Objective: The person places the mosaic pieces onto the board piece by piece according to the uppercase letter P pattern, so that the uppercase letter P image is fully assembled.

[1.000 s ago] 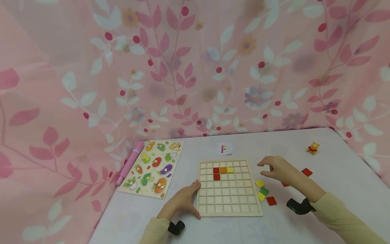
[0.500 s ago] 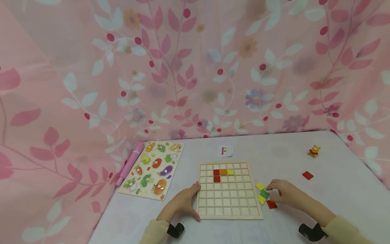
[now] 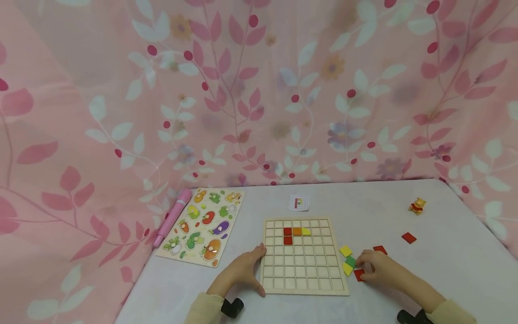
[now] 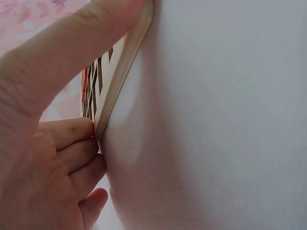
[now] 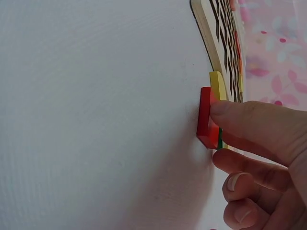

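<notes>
My right hand (image 3: 378,266) is at the loose tiles right of the wooden grid board (image 3: 305,284). Its thumb lies on a red square tile (image 5: 204,112), with the index finger curled at that tile's end, pinching it low over the table. Close beside are a green tile (image 3: 350,261), a yellow square (image 3: 346,250) and a yellow rounded-edge tile (image 3: 347,268). My left hand (image 3: 244,268) rests at the board's left side, fingers and thumb spread along the edge. In the board's upper cells sit red tiles (image 3: 288,240), an orange one (image 3: 297,231) and a yellow one (image 3: 306,231).
Two more red tiles (image 3: 409,237) lie beyond the right hand. Behind the board is a small printed grid card (image 3: 299,203). A bear figurine (image 3: 417,205) stands at the right. A vegetable puzzle board (image 3: 202,229) and a pink marker-shaped stick (image 3: 173,218) lie at the left.
My right hand has come down from beside the board's upper right to the loose tiles, and its thumb and index finger close on a red one. The left hand stays at the board's edge.
</notes>
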{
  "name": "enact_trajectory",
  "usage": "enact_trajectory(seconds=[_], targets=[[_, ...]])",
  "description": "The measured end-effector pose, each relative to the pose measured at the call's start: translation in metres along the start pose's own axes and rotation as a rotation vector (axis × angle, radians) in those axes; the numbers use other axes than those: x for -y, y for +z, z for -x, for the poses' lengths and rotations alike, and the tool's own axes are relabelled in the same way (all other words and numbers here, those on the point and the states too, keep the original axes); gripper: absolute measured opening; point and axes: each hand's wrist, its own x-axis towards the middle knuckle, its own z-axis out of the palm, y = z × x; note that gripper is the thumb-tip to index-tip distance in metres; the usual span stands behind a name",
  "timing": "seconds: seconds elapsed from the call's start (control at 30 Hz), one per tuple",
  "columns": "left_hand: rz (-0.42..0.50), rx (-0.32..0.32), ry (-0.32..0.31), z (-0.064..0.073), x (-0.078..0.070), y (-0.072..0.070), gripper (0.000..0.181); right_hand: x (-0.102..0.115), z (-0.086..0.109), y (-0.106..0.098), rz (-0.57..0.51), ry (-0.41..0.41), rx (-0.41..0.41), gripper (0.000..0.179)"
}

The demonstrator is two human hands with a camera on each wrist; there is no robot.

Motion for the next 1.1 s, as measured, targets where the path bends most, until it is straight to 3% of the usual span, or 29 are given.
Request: enact_trajectory(seconds=[0.33, 0.87, 1.1], targets=[[-0.028, 0.001, 0.003, -0.0008, -0.0030, -0.0029, 0.120, 0.0019, 0.0012, 0.0007, 0.020, 0.034, 0.059, 0.025], [-0.022, 0.001, -0.006, -0.0011, -0.0016, -0.0041, 0.121, 0.0051, -0.0005, -0.0045, -0.011, 0.034, 0.075, 0.021], [-0.016, 0.010, -0.006, -0.0004, -0.0012, -0.0030, 0.121, 0.0072, -0.0035, -0.0071, 0.002, -0.019, 0.039, 0.019]])
